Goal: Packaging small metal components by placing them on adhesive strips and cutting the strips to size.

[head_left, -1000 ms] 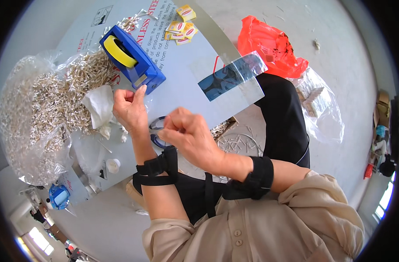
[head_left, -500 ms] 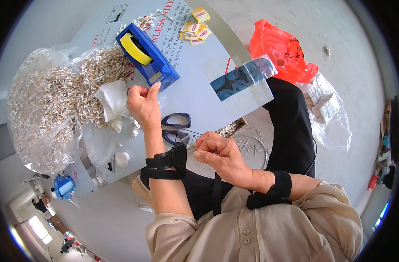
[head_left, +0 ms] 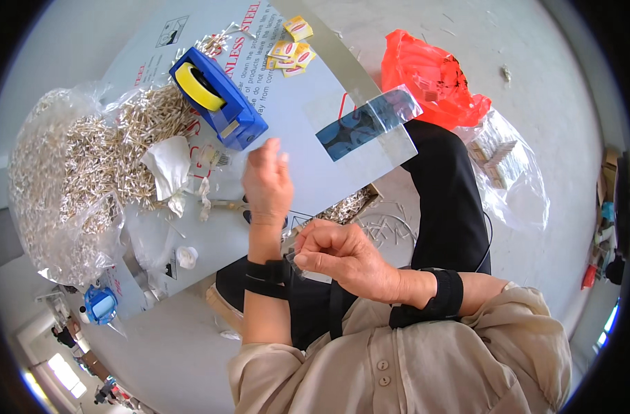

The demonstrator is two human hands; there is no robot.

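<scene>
My left hand [head_left: 267,183] is over the table just below the front end of a blue tape dispenser [head_left: 227,114], apart from it. Its fingers are stretched out, and I see nothing in them. Beneath that hand lie scissors [head_left: 227,205], with their dark handles mostly hidden. Lower and to the right, in front of my body, my right hand [head_left: 353,261] is closed in a pinch. Something small and clear seems to show at its fingertips, but I cannot make out what it is. A yellow roll of tape [head_left: 199,86] sits in the dispenser.
A large clear bag of cotton swabs [head_left: 73,172] spills over the table's left side, beside white crumpled tissue [head_left: 169,165]. Small yellow packets [head_left: 291,56] lie at the far edge. A dark film strip [head_left: 360,127] lies at the right, near a red plastic bag [head_left: 432,79].
My left hand has come away from the front of the tape dispenser, moving right and nearer to me, and its pinch has opened. It now covers part of the scissors. My right hand stays pinched.
</scene>
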